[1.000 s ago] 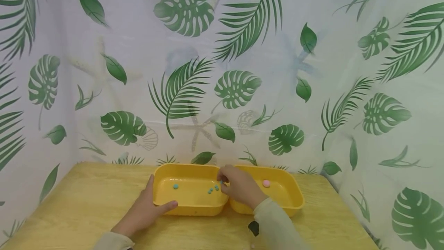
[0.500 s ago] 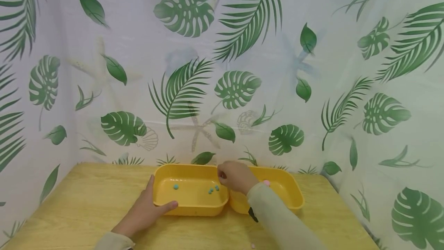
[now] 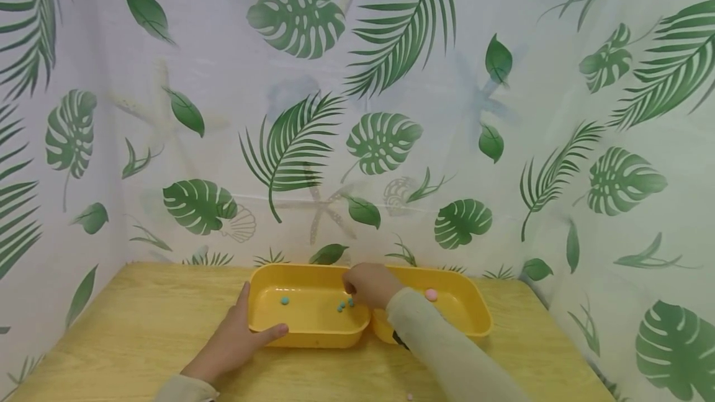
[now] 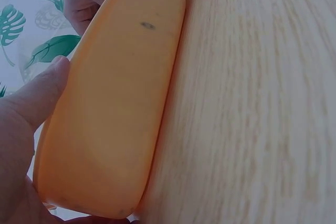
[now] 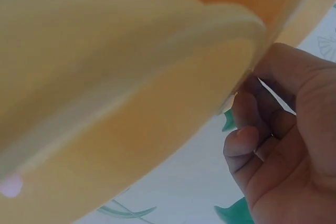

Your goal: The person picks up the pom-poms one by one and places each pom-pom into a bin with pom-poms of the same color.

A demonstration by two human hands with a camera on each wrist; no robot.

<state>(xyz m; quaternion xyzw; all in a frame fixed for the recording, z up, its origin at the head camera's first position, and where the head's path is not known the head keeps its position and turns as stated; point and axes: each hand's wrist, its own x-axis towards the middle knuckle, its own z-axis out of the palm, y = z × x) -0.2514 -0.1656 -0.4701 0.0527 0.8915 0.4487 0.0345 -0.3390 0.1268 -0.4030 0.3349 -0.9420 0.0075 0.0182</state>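
Note:
My left hand [image 3: 237, 330] holds the left end of the left yellow tray [image 3: 313, 340], thumb on the front rim and fingers along the end wall. The left wrist view shows its thumb [image 4: 44, 93] against the rim. My right hand [image 3: 373, 284] is at the right end of that tray, fingers curled and pointing down. In the right wrist view, its fingers [image 5: 247, 135] are bent beside a tray wall; the fingertips are partly hidden, so I cannot see whether they pinch anything. Small blue bits [image 3: 341, 307] lie close to them, and a larger blue lump [image 3: 285, 300] sits farther left.
A second yellow tray [image 3: 475, 318] stands against the right end of the first, with a pink lump [image 3: 431, 294] inside. A tiny pale bit [image 3: 410, 396] lies on the wooden table [image 3: 313, 377] near the front. A leaf-patterned sheet [image 3: 335, 141] hangs behind the table.
The right hand turned over the left tray's right end, and the blue bit seen at its fingertips one second ago is now hidden. The left hand and trays stayed in place.

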